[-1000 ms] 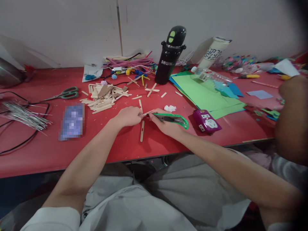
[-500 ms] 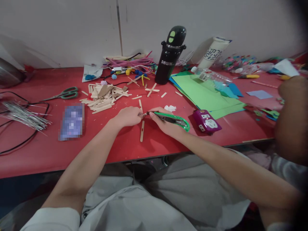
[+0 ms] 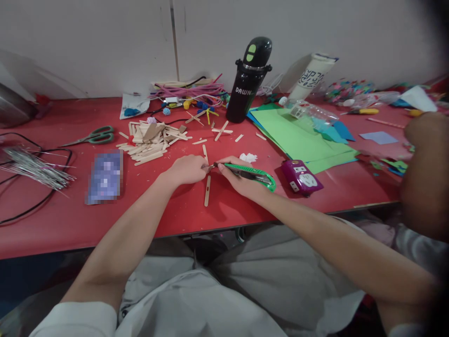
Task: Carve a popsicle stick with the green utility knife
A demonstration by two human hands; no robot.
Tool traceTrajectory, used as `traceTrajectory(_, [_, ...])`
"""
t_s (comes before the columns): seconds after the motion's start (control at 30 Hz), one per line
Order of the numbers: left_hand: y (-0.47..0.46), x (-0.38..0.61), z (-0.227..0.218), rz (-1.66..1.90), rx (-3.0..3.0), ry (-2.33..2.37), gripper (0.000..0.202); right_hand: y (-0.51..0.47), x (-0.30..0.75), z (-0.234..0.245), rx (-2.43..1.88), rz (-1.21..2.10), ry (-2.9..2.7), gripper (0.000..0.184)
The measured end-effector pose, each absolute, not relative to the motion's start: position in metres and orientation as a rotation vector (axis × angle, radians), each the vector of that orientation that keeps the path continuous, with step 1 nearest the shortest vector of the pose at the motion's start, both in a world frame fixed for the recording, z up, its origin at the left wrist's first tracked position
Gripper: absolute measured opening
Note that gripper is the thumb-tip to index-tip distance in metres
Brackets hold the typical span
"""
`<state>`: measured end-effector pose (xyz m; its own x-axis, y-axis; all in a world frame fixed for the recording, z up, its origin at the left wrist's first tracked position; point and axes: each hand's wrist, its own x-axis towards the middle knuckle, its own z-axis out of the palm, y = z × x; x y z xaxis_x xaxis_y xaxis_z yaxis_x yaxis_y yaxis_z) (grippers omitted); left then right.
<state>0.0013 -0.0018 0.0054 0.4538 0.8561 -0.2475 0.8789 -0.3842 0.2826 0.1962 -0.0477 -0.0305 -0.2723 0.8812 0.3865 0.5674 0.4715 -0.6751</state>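
My right hand (image 3: 238,177) is closed round a green utility knife (image 3: 257,175), whose blade end points left toward my left hand (image 3: 189,169). The fingers of my left hand are drawn together at the blade's tip; what they pinch is hidden. Right by the blade, a craft stick (image 3: 207,192) with a small slot in it lies on the red table. Another piece of stick (image 3: 204,150) shows just beyond the fingers; whether the two are one stick I cannot tell.
A pile of craft sticks (image 3: 154,140) lies behind my left hand, with green scissors (image 3: 100,135) farther left. A black bottle (image 3: 245,89), green paper (image 3: 301,135) and a purple socket adapter (image 3: 300,178) are to the right. Another person's arm (image 3: 426,178) rests at the right edge.
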Motion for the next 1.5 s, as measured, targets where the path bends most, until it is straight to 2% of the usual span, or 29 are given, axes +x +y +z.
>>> traceTrajectory(1.5, [0.0008, 0.0007, 0.0011, -0.068, 2.333, 1.456, 0.033, -0.0494, 0.1962, -0.0305, -1.192, 0.570, -1.939, 0.027])
